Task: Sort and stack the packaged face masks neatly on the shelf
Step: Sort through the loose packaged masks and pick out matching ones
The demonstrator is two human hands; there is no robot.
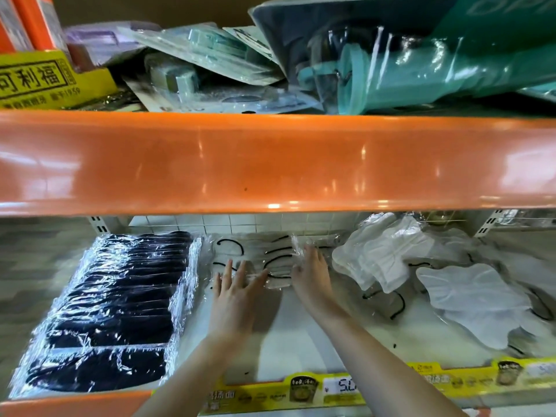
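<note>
Both my hands reach into the lower shelf. My left hand (236, 285) lies flat with fingers spread on a pile of clear-wrapped white masks with black ear loops (255, 254) at the back middle. My right hand (311, 272) touches the right side of the same pile, fingers straight, against a crinkled clear wrapper. A neat row of wrapped black masks (120, 305) fills the left of the shelf. Loose white masks in clear packs (388, 260) lie scattered on the right, some overlapping, with another large one (475, 290) nearer the front.
A thick orange shelf edge (270, 164) hangs just above my hands. The upper shelf holds jumbled teal packaged goods (391, 67) and a yellow box (45, 79). A yellow price strip (346, 386) runs along the lower shelf's front edge.
</note>
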